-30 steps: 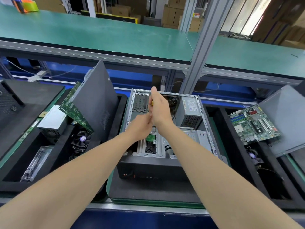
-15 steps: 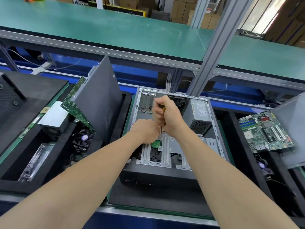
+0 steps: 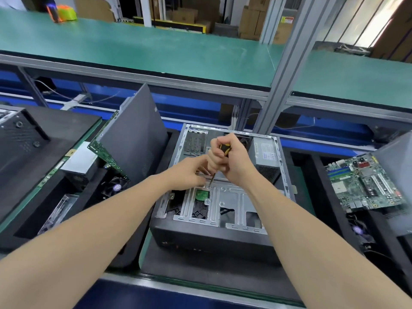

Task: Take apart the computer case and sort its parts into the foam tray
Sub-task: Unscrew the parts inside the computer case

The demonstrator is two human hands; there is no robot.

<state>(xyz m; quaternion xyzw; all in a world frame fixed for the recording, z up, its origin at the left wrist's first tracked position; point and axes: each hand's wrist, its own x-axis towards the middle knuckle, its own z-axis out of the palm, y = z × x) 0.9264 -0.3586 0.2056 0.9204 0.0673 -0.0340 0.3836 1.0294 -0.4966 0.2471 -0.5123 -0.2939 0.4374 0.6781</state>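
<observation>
Green-matted desk behind, my right hand (image 3: 231, 159) grips the yellow-black screwdriver (image 3: 224, 150) on the open grey metal computer case (image 3: 225, 197), left fingers (image 3: 201, 172) pinching to steady its tip; unscrewing comes next.

Open computer case (image 3: 223, 197), side panel off, lying flat on the line between two foam trays; power supply (image 3: 266, 157) at its far right corner, metal drive bracket (image 3: 231, 197) across the near half. Right hand (image 3: 231, 159) fisted around a yellow-and-black screwdriver (image 3: 224, 149), tip down on the bracket; left hand (image 3: 189, 173) beside the shaft, fingertips at the tip. Left foam tray (image 3: 73, 210) holds a leaning grey side panel (image 3: 133, 134), circuit board (image 3: 104, 156) and fan (image 3: 114, 186); a motherboard (image 3: 365, 184) lies at right.
</observation>
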